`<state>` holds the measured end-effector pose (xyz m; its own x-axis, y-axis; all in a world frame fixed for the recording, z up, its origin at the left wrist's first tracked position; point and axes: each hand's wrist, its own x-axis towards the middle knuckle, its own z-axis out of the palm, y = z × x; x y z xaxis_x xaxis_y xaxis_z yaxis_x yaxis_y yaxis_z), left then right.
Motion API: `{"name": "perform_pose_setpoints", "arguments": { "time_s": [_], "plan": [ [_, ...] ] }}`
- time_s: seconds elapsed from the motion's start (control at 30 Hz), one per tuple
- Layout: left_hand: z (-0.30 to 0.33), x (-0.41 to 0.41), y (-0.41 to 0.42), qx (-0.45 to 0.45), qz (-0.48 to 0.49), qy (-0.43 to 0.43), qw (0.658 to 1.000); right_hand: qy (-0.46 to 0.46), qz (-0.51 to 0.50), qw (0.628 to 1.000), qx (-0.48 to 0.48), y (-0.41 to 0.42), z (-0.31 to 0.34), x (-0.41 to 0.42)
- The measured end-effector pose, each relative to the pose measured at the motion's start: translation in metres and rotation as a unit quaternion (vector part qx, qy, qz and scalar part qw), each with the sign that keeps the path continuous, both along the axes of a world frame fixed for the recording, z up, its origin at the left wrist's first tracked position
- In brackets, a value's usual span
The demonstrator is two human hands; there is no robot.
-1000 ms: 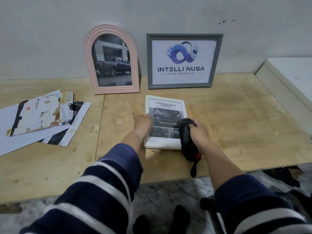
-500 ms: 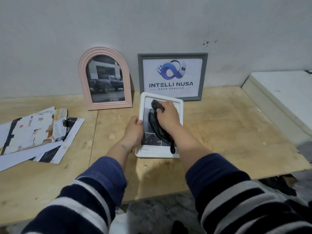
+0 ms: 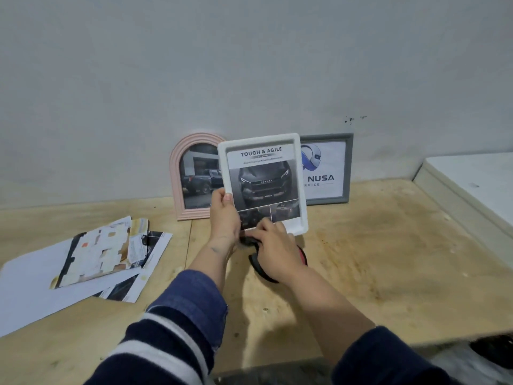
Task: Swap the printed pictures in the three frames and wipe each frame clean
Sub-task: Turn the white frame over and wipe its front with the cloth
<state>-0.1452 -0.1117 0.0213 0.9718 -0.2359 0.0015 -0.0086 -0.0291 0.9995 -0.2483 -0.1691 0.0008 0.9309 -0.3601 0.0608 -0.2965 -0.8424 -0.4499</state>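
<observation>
Plywood counter against a pale wall

The counter [image 3: 374, 259] is bare, light plywood with a seam running front to back left of centre and dark, scuffed stains across its right half. Behind it rises a plain grey-white wall [image 3: 194, 65], smooth apart from a small cluster of dark specks [image 3: 351, 119] right of centre. At the far right a white slab [image 3: 472, 176] with a thick pale edge sits raised above the counter, running back to the wall. Below the counter's front edge, at the lower right, a strip of mottled grey floor [image 3: 466, 368] shows, with a dark shape [image 3: 497, 348] lying on it, too blurred to identify.
</observation>
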Motion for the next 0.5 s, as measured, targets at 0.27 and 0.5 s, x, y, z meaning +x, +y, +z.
{"name": "perform_pose_setpoints", "arguments": {
  "time_s": [0.27,0.5],
  "plan": [
    [0.012,0.009,0.041,-0.019,0.050,0.004,0.999,0.017,0.053,0.987,-0.151,0.034,0.029,0.008],
    [0.037,0.034,0.116,-0.026,0.131,-0.020,0.991,-0.047,0.119,0.980,-0.149,0.080,0.029,0.033]
  ]
}}
